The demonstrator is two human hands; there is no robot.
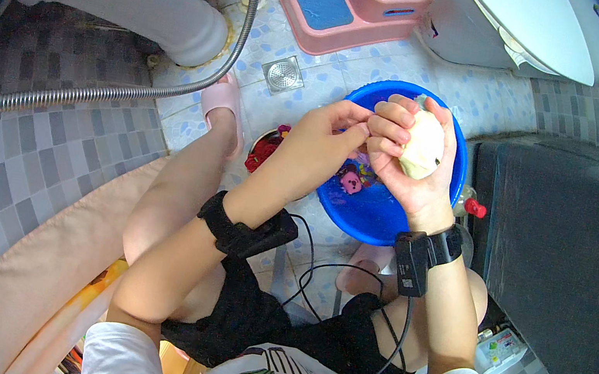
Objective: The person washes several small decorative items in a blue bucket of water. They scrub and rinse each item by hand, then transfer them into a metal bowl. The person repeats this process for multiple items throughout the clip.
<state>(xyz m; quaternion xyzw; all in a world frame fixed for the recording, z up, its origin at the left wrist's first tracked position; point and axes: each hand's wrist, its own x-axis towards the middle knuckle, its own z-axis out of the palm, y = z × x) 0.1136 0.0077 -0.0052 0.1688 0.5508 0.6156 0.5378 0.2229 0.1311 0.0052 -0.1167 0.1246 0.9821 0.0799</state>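
My right hand (427, 197) is closed around a pale yellow rounded object (423, 148) with a small dark spot on its side; its exact kind does not show. It is held up over a blue basin (365, 227). Beside it, my left hand (331, 136) has its fingers pinched together against the right hand's fingertips; what they hold, if anything, is hidden. Inside the basin, partly covered by my hands, lies a small pink toy (350, 182) among several colourful little things.
Left of the basin, partly behind my left forearm, is a container of red items (263, 151). A red-capped bottle (475, 208) stands at its right. Farther off are a pink-and-blue step stool (325, 23) and a floor drain (284, 74). A metal shower hose (134, 93) crosses the left side; black cables (310, 271) hang over my lap.
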